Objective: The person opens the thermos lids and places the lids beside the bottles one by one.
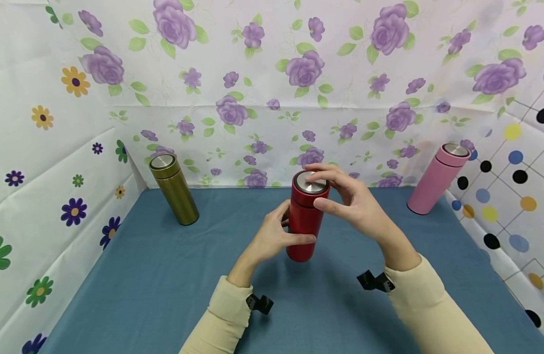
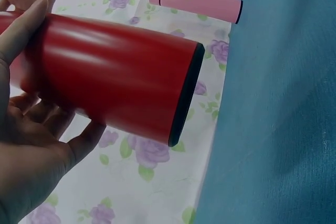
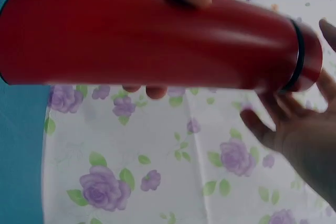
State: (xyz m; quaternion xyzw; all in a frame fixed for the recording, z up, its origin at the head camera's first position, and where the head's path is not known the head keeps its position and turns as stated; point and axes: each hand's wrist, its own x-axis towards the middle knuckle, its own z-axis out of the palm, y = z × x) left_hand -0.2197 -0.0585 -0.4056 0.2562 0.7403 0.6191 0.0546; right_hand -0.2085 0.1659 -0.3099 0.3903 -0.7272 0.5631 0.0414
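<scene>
A red thermos [image 1: 304, 221] with a silver-topped lid [image 1: 311, 182] stands nearly upright, slightly tilted, in the middle of the head view. My left hand [image 1: 272, 233] grips its body from the left, thumb across the near side, other fingers behind. In the left wrist view the thermos's dark base [image 2: 187, 95] shows. My right hand [image 1: 353, 196] is at the lid, its extended fingers over the silver top and the thumb by the side. The right wrist view shows this hand [image 3: 304, 129] with its fingers spread around the lid end.
A green-gold thermos [image 1: 176, 194] stands at the back left of the blue cloth-covered table [image 1: 166, 295]. A pink thermos [image 1: 436, 182] stands at the back right. Patterned sheets [image 1: 254, 98] wall the back and both sides.
</scene>
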